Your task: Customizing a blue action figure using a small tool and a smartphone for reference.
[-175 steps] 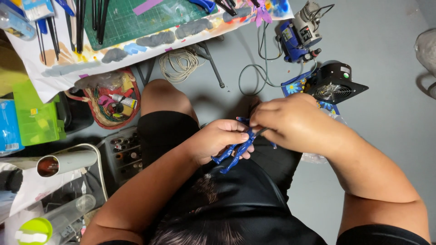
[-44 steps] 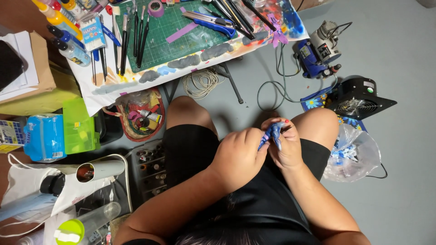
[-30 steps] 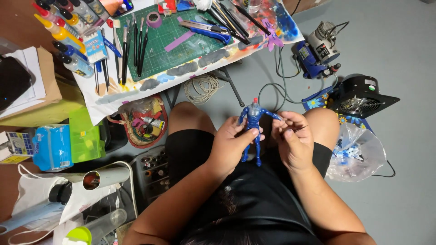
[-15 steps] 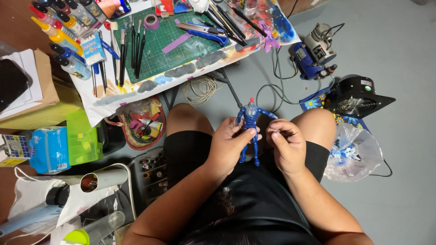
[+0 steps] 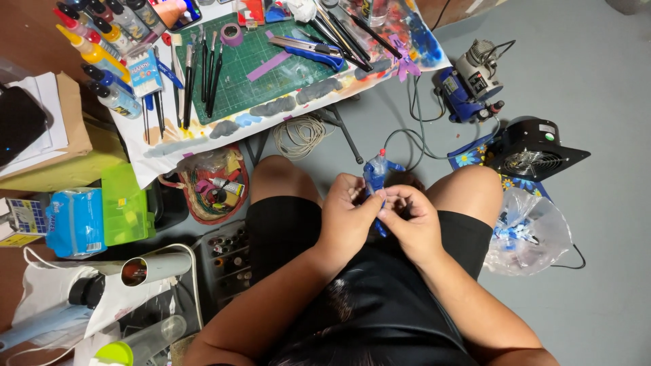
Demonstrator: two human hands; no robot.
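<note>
The small blue plastic figure with a red-tipped head (image 5: 375,177) is held upright over the person's lap, between the two bare knees, and both hands now close on it at once. Half a second ago the right hand (image 5: 411,220) sat apart from the figure, fingers curled near one of its outstretched arms; now that hand has come in and its fingertips pinch the figure's middle from the right, while the left hand (image 5: 347,215) pinches the lower body from the left, so that only the head, shoulders and one leg tip show between the knuckles. The figure has also sunk a little lower and nearer the body than it was a second ago, when it was held out with limbs spread. As a judgement, the work has gone from looking the figure over to pressing or turning a part of it with both hands. Outward from the lap, a crumpled clear plastic bag with blue pieces inside (image 5: 529,230) lies on the grey floor just beside the right knee, a black square fan (image 5: 536,149) stands beyond it, and a small blue and grey air compressor (image 5: 468,81) sits near the low table's right corner. On that table a green cutting mat (image 5: 251,61) lies near the front edge, with black-handled brushes (image 5: 203,68) along its left side.
</note>
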